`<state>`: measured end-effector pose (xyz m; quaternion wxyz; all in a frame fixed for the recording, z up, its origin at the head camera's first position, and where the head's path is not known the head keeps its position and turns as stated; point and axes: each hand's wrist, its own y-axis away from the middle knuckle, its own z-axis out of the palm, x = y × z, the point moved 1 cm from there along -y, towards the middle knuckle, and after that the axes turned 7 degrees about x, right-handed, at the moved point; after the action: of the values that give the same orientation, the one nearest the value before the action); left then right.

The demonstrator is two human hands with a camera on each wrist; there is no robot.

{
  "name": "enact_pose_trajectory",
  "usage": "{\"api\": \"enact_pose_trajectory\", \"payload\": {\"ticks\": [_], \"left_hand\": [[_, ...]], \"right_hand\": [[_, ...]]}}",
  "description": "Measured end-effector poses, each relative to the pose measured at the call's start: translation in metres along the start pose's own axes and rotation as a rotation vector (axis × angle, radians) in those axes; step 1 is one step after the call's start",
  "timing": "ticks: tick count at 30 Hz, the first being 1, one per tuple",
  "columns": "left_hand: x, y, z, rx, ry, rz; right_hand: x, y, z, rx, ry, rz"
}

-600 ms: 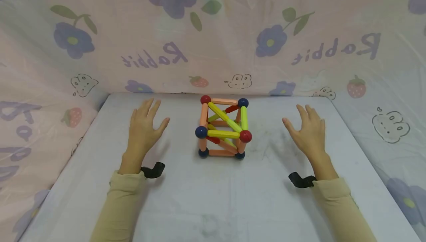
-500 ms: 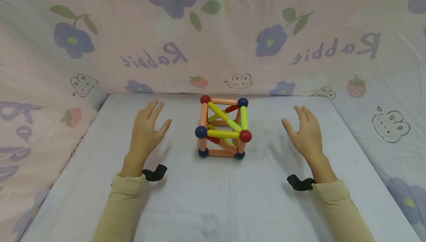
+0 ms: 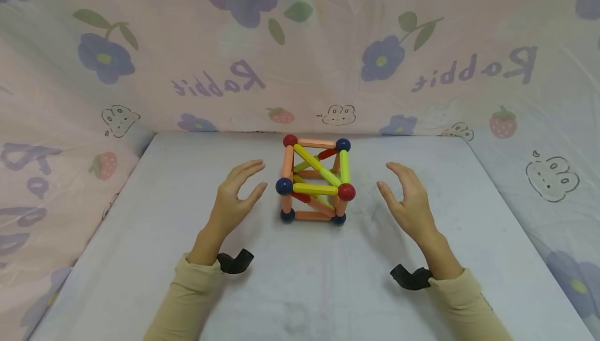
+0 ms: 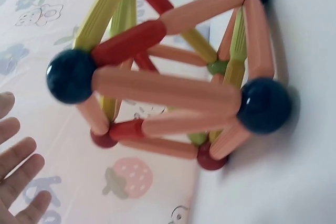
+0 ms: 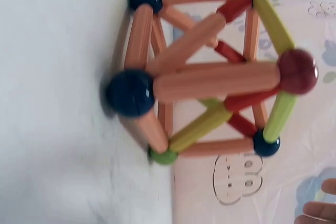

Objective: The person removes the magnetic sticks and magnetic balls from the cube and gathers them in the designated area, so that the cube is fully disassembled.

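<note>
A cube frame of toy rods and balls (image 3: 315, 189) stands on the white table, with diagonal rods across its faces. Salmon, yellow, lime and red rods join dark blue and red balls; a green ball (image 5: 164, 155) shows low down in the right wrist view. To the cube's left hovers my left hand (image 3: 234, 200), fingers extended and thumb spread apart, a small gap from the frame. My right hand (image 3: 410, 205) mirrors it on the other side, a little farther off, thumb and fingers spaced apart. Neither hand holds anything. Each wrist view shows only fingertips of its hand at the edge.
The white tabletop (image 3: 300, 278) stretches toward the front. A cloth (image 3: 300, 60) printed with flowers, rabbits and strawberries hangs behind and along both sides. A black curved mount (image 3: 236, 262) sits on the left wrist and another black mount (image 3: 411, 277) on the right.
Both hands have moved inward toward the cube frame and slightly nearer the front, the left hand farther than the right. The cube frame has stayed in place.
</note>
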<state>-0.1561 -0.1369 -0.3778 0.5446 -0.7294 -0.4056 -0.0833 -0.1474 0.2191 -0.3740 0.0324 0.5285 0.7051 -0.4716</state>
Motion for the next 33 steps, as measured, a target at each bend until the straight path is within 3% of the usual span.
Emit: {"api": "enact_pose_trajectory", "payload": {"ticks": [6,16,24,33], "left_hand": [[0.005,0.004,0.020,0.003,0.087,0.067],[0.009,0.004,0.044,-0.039,0.116,0.154],[0.008,0.001,0.053,-0.048,0.084,0.236],[0.007,0.002,0.054,-0.053,0.078,0.232]], "right_hand": [[-0.018,0.008,0.014,0.042,-0.097,-0.089],[-0.037,0.015,0.037,0.016,-0.166,-0.187],[-0.039,0.014,0.051,0.081,-0.158,-0.229],[-0.041,0.011,0.054,0.092,-0.175,-0.211]]}}
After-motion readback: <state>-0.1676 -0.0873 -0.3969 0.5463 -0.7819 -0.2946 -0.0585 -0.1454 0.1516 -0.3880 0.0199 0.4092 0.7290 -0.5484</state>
